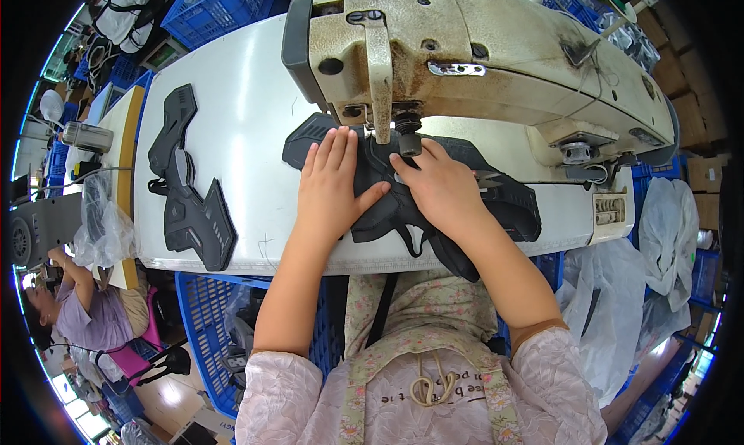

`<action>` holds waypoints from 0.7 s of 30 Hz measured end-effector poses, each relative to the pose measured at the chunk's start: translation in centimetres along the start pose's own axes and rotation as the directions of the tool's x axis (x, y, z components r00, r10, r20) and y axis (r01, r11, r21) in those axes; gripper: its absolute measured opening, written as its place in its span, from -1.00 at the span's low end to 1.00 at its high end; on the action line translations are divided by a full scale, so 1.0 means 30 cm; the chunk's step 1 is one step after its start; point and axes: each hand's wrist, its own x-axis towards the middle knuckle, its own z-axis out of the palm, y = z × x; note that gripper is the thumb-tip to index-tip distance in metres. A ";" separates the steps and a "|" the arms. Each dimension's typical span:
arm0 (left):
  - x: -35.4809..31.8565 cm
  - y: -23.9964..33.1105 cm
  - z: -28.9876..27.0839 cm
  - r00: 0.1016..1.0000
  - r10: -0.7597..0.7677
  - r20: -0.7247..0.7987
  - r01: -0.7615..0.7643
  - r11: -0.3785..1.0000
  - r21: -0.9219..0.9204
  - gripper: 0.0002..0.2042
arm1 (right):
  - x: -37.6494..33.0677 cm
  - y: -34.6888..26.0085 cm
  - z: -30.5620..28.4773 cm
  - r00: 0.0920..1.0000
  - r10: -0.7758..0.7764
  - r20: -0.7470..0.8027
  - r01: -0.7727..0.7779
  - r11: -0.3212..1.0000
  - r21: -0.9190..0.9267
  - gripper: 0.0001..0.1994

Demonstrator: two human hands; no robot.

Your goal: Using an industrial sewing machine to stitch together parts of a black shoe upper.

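A black moulded padded piece (523, 205) with several lobes and a thin loop lies under the sewing machine's (480, 34) head. My left hand (333, 182) rests flat on its left part, fingers stretched out and thumb apart, left of the needle area. Close beside the presser area, my right hand (442, 185) grips the piece's middle, thumb toward the needle and fingers bent; some fingertips are hidden behind the machine parts. A second, similar black padded piece (190, 201) lies on the white table (256, 81) to the left, touched by neither hand.
A blue crate (203, 313) stands below the table's front edge at left. Clear plastic bags (604, 305) hang at the right. Another person (93, 305) sits at a neighbouring table on the left. Blue crates (213, 15) stand behind the table.
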 end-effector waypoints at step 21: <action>0.093 -0.043 0.018 1.000 -0.015 0.025 0.015 1.000 0.003 -0.26 | 0.054 0.042 0.029 0.999 0.014 -0.041 -0.015 1.000 -0.023 -0.58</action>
